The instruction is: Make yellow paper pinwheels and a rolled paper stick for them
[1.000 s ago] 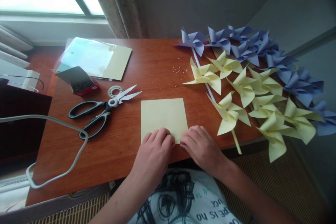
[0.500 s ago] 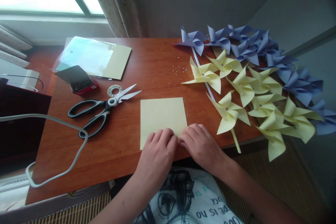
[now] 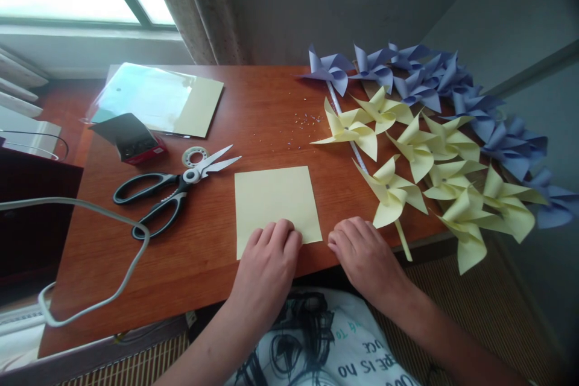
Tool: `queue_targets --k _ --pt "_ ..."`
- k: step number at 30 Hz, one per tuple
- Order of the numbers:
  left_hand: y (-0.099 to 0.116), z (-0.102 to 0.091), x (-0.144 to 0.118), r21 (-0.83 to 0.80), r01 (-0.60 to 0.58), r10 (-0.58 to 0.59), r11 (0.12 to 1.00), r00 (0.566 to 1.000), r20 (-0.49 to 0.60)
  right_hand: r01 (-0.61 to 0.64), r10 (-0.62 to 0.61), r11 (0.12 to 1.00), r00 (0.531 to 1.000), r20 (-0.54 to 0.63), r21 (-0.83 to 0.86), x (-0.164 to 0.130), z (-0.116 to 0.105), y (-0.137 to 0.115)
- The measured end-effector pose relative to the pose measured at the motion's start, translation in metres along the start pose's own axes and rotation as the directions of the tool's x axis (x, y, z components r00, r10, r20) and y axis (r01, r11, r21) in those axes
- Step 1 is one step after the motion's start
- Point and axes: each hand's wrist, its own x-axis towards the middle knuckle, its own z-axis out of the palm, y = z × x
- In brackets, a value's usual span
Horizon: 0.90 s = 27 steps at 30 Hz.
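A square of pale yellow paper (image 3: 275,196) lies flat on the table in front of me. My left hand (image 3: 271,256) is closed at the paper's near edge, its fingers curled over it and its fingertips hidden. Just off the near right corner of the sheet, my right hand (image 3: 359,253) is closed above the table's front edge, apart from the paper. Whatever is between its fingers, if anything, is hidden. Open-bladed scissors (image 3: 181,188) with black handles lie left of the sheet.
Yellow paper pinwheels (image 3: 391,192) and purple ones (image 3: 332,68) crowd the right of the wooden table (image 3: 181,277). Tiny bits (image 3: 310,119) are scattered at centre. Left stand a tape roll (image 3: 195,157), a small open box (image 3: 136,139), a paper pack (image 3: 149,96) and a white cable (image 3: 131,274).
My right hand has moved right, off the paper's corner. The sheet has turned slightly and shifted a little left. My left hand stays at its near edge.
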Motion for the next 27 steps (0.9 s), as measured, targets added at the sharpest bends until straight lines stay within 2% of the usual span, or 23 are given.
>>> queue_targets --k 3,7,13,19,27 --pt "-0.001 0.0 0.0 -0.012 0.0 0.0 1.0 1.0 0.009 -0.02 0.02 0.995 1.0 0.002 0.093 0.004 -0.003 -0.007" --pt "-0.002 -0.001 0.0 -0.024 0.011 -0.01 1.0 1.0 0.023 0.03 -0.028 0.986 1.0 -0.012 0.166 0.016 0.004 -0.012" --pt "0.0 -0.004 0.0 -0.06 0.018 -0.014 0.998 0.998 0.057 0.105 -0.103 0.985 0.994 -0.019 0.137 0.024 0.012 -0.009" --pt "0.003 -0.004 0.003 -0.071 0.01 -0.005 0.997 0.998 0.063 0.119 -0.118 0.989 0.993 -0.011 0.089 0.024 0.014 -0.008" --pt "-0.018 -0.012 -0.021 0.019 0.023 -0.023 1.0 1.0 -0.011 0.11 -0.11 0.987 0.994 -0.005 0.118 0.024 0.012 -0.009"
